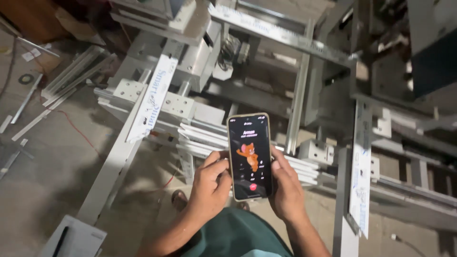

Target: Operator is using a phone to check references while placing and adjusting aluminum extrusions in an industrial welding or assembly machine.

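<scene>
A grey metal machine frame (295, 71) filled the concrete floor (52, 162). Above a stack of aluminium rails (209, 138), both hands held a smartphone (249, 154) upright: left hand (212, 183) and right hand (285, 188) each curled snugly around its edges.

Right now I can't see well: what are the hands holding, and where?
Both hands grip a smartphone upright: left hand on its left edge, right hand on its right edge.

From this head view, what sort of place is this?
Likely a metal fabrication workshop: grey metal frames fill the concrete floor, with loose aluminium strips lying about. Both hands hold a phone.
</scene>
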